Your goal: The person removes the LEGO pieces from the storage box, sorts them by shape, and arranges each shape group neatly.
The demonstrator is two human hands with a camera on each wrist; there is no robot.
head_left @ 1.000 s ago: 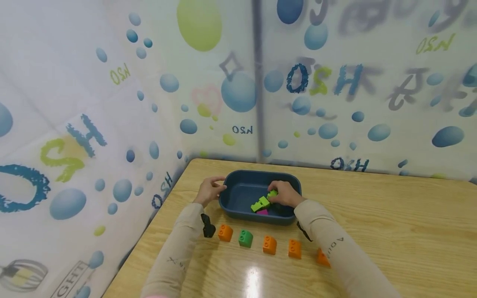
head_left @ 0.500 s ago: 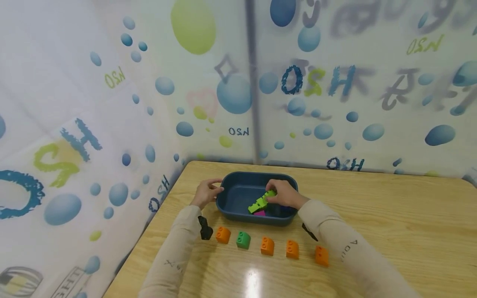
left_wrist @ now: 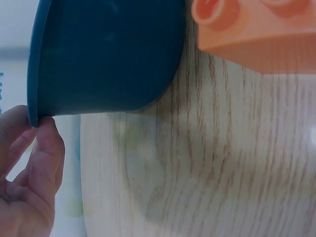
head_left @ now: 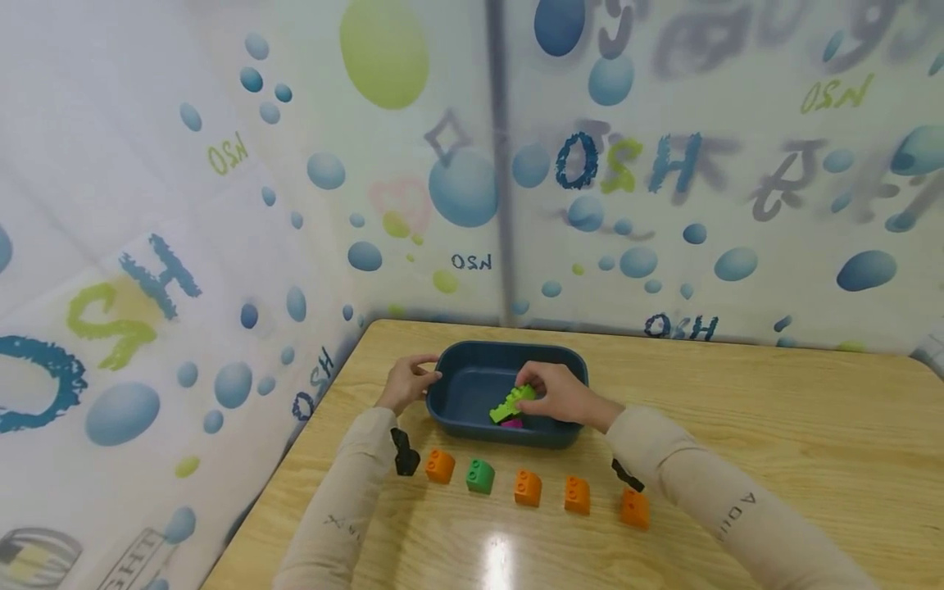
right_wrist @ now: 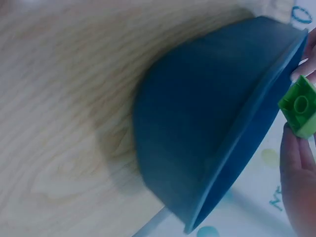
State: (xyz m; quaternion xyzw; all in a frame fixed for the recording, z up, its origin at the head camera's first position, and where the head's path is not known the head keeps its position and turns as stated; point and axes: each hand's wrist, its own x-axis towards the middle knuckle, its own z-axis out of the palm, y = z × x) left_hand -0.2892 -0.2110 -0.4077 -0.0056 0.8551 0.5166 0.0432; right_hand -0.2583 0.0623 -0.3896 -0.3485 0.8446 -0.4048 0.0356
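A dark blue tub [head_left: 472, 385] stands on the wooden table. At its left end my left hand [head_left: 404, 385] pinches the rim, thumb and fingers on either side of it in the left wrist view. Over the tub's right half, my right hand [head_left: 566, 397] grips light green toy building bricks [head_left: 507, 407]. The right wrist view shows one green brick [right_wrist: 300, 104] with its hollow underside towards the camera, between thumb and fingers. A magenta brick [head_left: 512, 424] lies in the tub beneath the green ones, partly hidden. The right hand covers part of the tub's inside.
In front of the tub runs a row of bricks: an orange one [head_left: 440, 465], a green one [head_left: 480, 475], then orange ones [head_left: 527, 487] [head_left: 578, 495] further right. The rightmost orange brick [head_left: 634, 508] is beside the right sleeve. A patterned curtain [head_left: 627, 246] hangs behind the table.
My right hand has shifted left and a little nearer within the tub, and its forearm has swung right, uncovering the rightmost orange brick. My left hand stays at the rim.
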